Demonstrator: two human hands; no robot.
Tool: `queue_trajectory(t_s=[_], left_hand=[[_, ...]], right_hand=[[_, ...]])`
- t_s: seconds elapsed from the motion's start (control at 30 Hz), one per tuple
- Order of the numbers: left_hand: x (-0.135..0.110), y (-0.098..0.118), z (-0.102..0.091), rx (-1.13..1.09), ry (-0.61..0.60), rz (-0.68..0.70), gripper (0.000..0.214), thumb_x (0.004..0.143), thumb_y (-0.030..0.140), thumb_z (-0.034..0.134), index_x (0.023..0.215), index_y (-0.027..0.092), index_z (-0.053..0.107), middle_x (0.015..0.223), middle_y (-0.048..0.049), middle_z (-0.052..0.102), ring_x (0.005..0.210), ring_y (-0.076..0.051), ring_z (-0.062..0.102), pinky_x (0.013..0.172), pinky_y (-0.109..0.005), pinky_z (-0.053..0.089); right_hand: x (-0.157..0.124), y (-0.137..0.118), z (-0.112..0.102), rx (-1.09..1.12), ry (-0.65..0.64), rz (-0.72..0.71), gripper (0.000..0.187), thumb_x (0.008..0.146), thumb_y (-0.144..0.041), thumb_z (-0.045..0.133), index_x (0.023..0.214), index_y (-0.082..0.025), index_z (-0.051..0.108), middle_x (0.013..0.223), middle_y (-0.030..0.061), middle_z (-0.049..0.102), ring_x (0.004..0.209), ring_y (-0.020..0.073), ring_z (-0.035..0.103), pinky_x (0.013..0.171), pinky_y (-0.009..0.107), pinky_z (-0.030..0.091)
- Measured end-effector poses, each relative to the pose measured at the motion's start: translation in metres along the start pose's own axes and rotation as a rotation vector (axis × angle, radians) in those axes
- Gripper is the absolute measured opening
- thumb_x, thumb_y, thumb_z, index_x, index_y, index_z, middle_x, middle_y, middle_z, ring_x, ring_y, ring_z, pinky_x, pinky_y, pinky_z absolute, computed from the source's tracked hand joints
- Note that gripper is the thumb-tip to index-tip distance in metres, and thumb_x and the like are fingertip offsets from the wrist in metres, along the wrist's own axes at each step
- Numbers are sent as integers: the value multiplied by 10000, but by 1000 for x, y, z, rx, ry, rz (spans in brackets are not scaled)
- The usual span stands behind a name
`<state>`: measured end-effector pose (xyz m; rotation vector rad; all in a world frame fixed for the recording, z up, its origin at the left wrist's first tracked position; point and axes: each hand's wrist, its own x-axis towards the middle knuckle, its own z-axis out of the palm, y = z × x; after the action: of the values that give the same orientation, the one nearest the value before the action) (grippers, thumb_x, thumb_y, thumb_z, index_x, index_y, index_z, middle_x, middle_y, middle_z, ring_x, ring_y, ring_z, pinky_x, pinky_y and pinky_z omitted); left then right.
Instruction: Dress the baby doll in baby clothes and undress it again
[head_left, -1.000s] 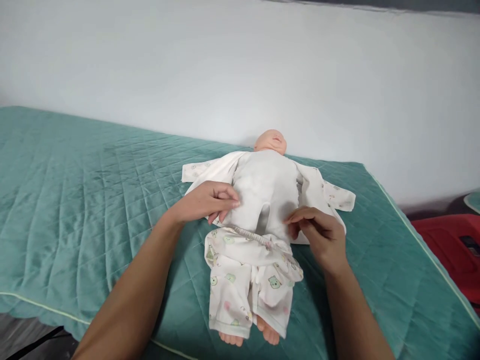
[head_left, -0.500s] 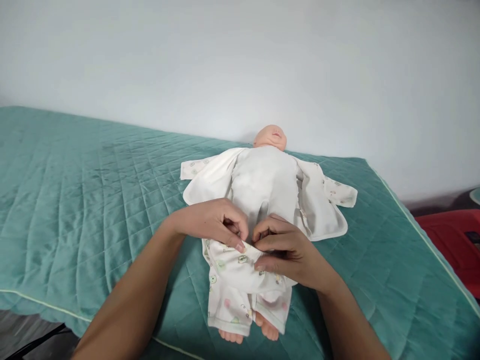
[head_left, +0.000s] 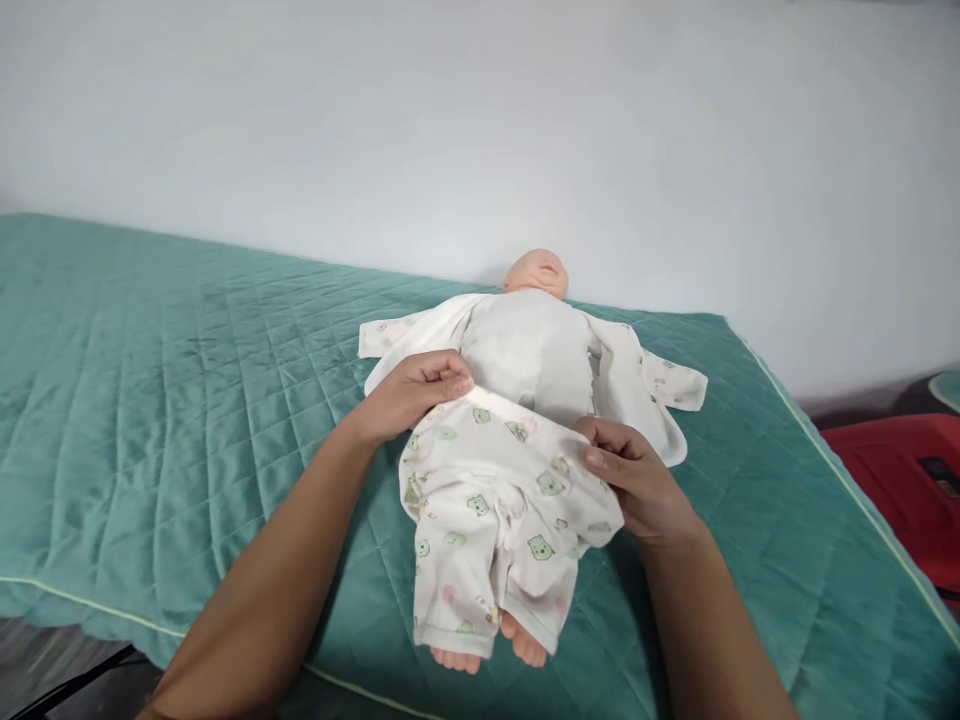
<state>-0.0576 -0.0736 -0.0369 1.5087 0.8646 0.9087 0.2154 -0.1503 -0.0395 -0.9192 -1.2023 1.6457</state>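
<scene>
Printed pants (head_left: 517, 480), waistband (head_left: 529, 414) pinched in both hands' fingers (head_left: 454, 386); left hand (head_left: 416, 393) farther forward, right hand (head_left: 637, 475) nearer, forearms (head_left: 266, 590) converging.

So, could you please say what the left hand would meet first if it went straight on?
Past the trousers it pinches, the left hand would probably meet the doll at its belly, though depth is unclear.

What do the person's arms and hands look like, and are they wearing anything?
The left hand and right hand have no gloves, and I see no rings on the fingers. The arms are slim, narrowing toward the hands, with no sleeves, watch or bracelet in view.
</scene>
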Motion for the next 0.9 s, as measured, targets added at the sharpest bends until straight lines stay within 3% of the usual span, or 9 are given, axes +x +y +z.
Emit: queue_trajectory(t_s=[0.2, 0.3, 0.37, 0.47, 0.67, 0.8, 0.9], left_hand=[[11, -16, -6, -126, 242, -39, 331, 829, 463, 727, 752, 166, 603, 656, 39, 499, 560, -71, 417, 516, -184, 330], [15, -19, -4, -149, 351, -92, 341, 821, 467, 726, 742, 168, 582, 642, 46, 474, 548, -69, 387, 501, -183, 305], [17, -20, -3, -157, 373, -142, 351, 822, 484, 718, 750, 172, 574, 650, 45, 474, 555, -74, 389, 504, -187, 311], [17, -21, -3, -131, 272, -168, 348, 824, 496, 714, 783, 176, 584, 683, 42, 482, 579, -78, 401, 522, -189, 320], [10, -17, -20, -14, -160, -188, 274, 783, 401, 770, 861, 186, 619, 714, 45, 497, 603, -74, 402, 533, -187, 288], [8, -11, -29, 29, -311, -209, 237, 795, 371, 737, 903, 171, 669, 837, -2, 614, 738, -114, 522, 654, -215, 407], [9, -11, -29, 82, -364, -206, 225, 804, 363, 725, 903, 167, 674, 840, -7, 628, 773, -127, 540, 696, -228, 427]], right_hand=[[6, -8, -16, -12, 262, 60, 256, 714, -368, 873, 750, -180, 702, 598, -26, 563, 500, 84, 450, 458, 212, 302], [13, -6, -22, 72, 394, -10, 237, 703, -348, 873, 791, -207, 705, 657, -29, 594, 547, 95, 495, 491, 213, 362], [18, -2, -22, 120, 412, -68, 237, 706, -341, 867, 845, -234, 707, 721, -32, 613, 616, 108, 537, 553, 219, 419], [23, 7, -21, 81, 367, -102, 252, 726, -354, 854, 907, -254, 709, 750, -34, 600, 670, 120, 550, 629, 233, 456], [26, 14, -25, -11, 454, -193, 283, 744, -377, 836, 945, -283, 659, 670, -66, 504, 559, 108, 447, 540, 241, 389], [28, 13, -31, 6, 604, -270, 273, 747, -389, 818, 905, -288, 620, 670, -65, 527, 544, 114, 437, 524, 247, 385], [30, 13, -33, 11, 587, -240, 278, 747, -390, 820, 916, -290, 624, 664, -61, 529, 549, 117, 446, 517, 247, 384]])
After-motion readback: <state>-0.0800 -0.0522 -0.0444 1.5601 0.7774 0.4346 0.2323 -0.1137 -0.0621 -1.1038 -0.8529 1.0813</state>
